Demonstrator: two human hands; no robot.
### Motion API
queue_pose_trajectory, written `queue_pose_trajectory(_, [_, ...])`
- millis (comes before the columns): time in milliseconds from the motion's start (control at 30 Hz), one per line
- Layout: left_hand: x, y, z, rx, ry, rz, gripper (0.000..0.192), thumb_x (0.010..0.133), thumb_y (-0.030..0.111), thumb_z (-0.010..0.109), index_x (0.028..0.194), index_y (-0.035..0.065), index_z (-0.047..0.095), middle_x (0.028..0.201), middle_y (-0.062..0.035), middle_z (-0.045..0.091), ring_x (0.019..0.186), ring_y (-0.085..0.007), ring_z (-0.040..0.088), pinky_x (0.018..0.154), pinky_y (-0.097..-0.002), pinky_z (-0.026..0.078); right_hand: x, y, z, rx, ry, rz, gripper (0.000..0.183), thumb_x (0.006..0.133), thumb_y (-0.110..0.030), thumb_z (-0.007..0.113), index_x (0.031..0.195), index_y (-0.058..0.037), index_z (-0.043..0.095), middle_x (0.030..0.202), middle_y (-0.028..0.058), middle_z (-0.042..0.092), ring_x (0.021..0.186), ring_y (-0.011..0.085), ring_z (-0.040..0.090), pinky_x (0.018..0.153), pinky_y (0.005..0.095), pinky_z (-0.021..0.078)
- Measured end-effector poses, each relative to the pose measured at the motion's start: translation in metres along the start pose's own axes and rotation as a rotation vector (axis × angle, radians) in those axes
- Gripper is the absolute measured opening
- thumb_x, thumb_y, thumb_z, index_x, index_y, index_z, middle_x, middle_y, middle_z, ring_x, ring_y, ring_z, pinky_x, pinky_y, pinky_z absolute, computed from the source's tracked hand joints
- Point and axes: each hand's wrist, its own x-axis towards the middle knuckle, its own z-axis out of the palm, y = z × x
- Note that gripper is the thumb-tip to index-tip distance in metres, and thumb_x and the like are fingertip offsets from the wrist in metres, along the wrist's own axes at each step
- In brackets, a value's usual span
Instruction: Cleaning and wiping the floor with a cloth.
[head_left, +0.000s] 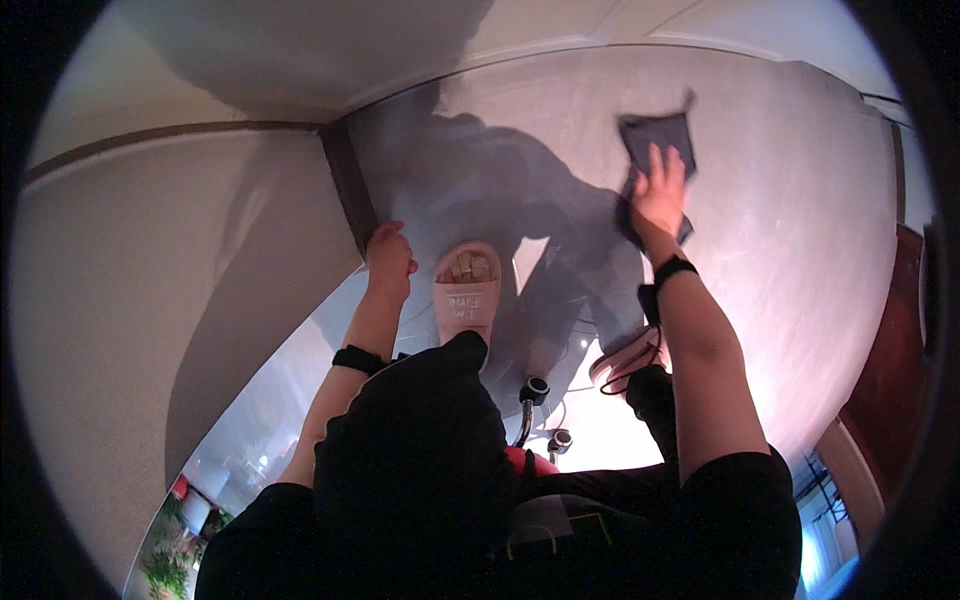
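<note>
My right hand (661, 191) presses down, fingers stretched, on a dark grey cloth (660, 135) against the smooth pale floor (780, 180). One corner of the cloth is blurred. My left hand (390, 259) is curled beside the dark baseboard (349, 187) at the wall corner. Nothing shows in that hand; whether it touches the baseboard is unclear. Between my arms, a pink slipper (466, 300) bearing writing is on one foot. The other pink slipper (630, 356) is partly hidden near my right forearm.
Caster wheels (535, 390) on metal legs stand close under me, beside a red object (531, 460). A wall (187, 240) rises at left, and a white panelled surface (675, 30) edges the floor ahead. Dark red furniture (885, 352) stands at right. Green plants (166, 570) show at lower left.
</note>
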Motion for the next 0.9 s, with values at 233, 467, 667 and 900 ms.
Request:
queue_pose_trajectory(233, [0.004, -0.009, 0.022, 0.045, -0.059, 0.026, 0.024, 0.093, 0.015, 0.046, 0.114, 0.0078, 0.051, 0.065, 0.0022, 0.042, 0.047, -0.0081, 0.035, 0.04, -0.0247, 0.026, -0.038, 0.028, -0.003, -0.136, 0.093, 0.394, 0.06, 0.084, -0.026, 0.052, 0.139, -0.0095, 0.034, 0.141, 0.0278, 0.031, 0.127, 0.0469, 0.034, 0.105, 0.0516, 0.0301])
queue_pose_trajectory(467, [-0.01, 0.009, 0.062, 0.157, -0.146, 0.093, 0.028, 0.093, 0.021, 0.047, 0.116, 0.0066, 0.051, 0.066, 0.0029, 0.042, 0.051, -0.0075, 0.038, 0.042, -0.0235, 0.028, -0.063, -0.135, 0.023, 0.24, -0.211, -0.836, 0.047, 0.08, -0.025, 0.054, 0.127, -0.0275, 0.052, 0.141, 0.0051, 0.041, 0.132, 0.0249, 0.034, 0.11, 0.0533, 0.0195])
queue_pose_trajectory(667, [-0.013, 0.02, 0.058, 0.203, -0.101, 0.182, 0.03, 0.093, 0.024, 0.047, 0.117, 0.0054, 0.051, 0.066, 0.0024, 0.041, 0.05, -0.0076, 0.037, 0.041, -0.0226, 0.027, 0.022, -0.1, 0.015, 0.053, -0.063, -0.654, 0.041, 0.088, -0.025, 0.046, 0.129, -0.0254, 0.051, 0.14, 0.0059, 0.042, 0.131, 0.0267, 0.035, 0.106, 0.0517, 0.0259])
queue_pose_trajectory(900, [-0.028, 0.017, 0.069, 0.255, -0.085, 0.211, 0.025, 0.095, 0.023, 0.044, 0.111, 0.0054, 0.052, 0.065, 0.0024, 0.04, 0.049, -0.0075, 0.036, 0.04, -0.0233, 0.027, 0.023, 0.144, -0.028, -0.085, 0.167, 0.129, 0.052, 0.086, -0.026, 0.052, 0.136, -0.022, 0.04, 0.143, 0.0118, 0.036, 0.131, 0.0326, 0.034, 0.105, 0.0487, 0.0306])
